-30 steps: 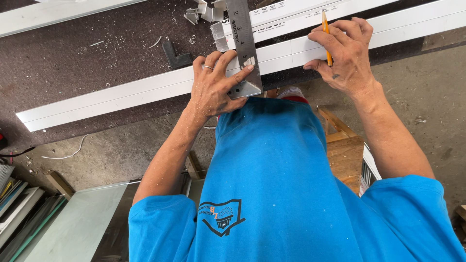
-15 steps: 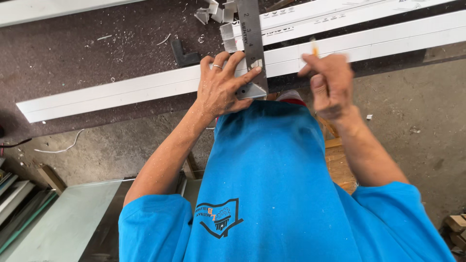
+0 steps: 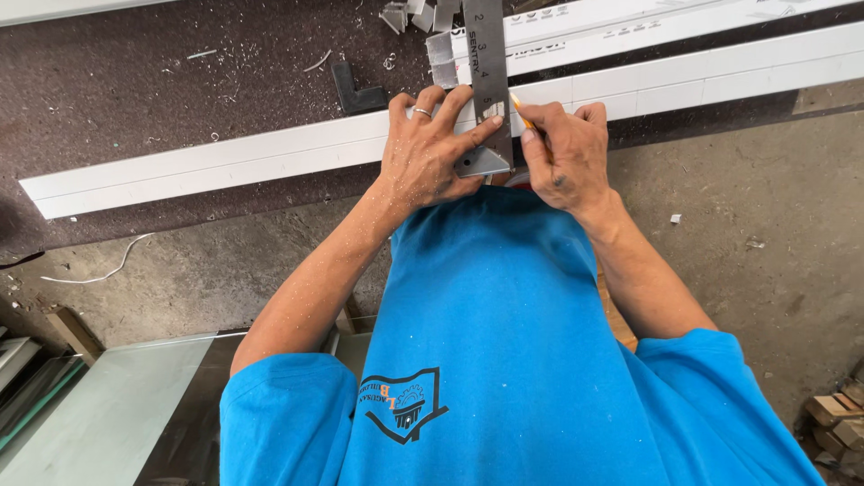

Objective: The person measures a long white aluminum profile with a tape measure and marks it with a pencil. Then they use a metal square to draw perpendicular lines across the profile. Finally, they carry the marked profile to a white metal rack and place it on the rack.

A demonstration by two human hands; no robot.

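A long white plastic profile (image 3: 225, 160) lies across a dark workbench. My left hand (image 3: 427, 153), with a ring on one finger, presses a metal try square (image 3: 487, 63) flat against the profile; the square's steel blade crosses the profile. My right hand (image 3: 565, 155) holds a yellow pencil (image 3: 519, 109) with its tip against the right edge of the blade, on the profile. Both hands sit side by side at the near edge of the bench, above my blue shirt.
A second white profile (image 3: 648, 22) lies behind the first. Small grey offcuts (image 3: 423, 18) and a black L-shaped corner piece (image 3: 357, 93) sit on the bench among white shavings. A glass sheet (image 3: 108, 414) is at lower left, wood blocks (image 3: 837, 409) at lower right, on concrete floor.
My right hand with the pencil has moved left along the profile, from well right of the square to right against its blade. My left hand has stayed on the square.
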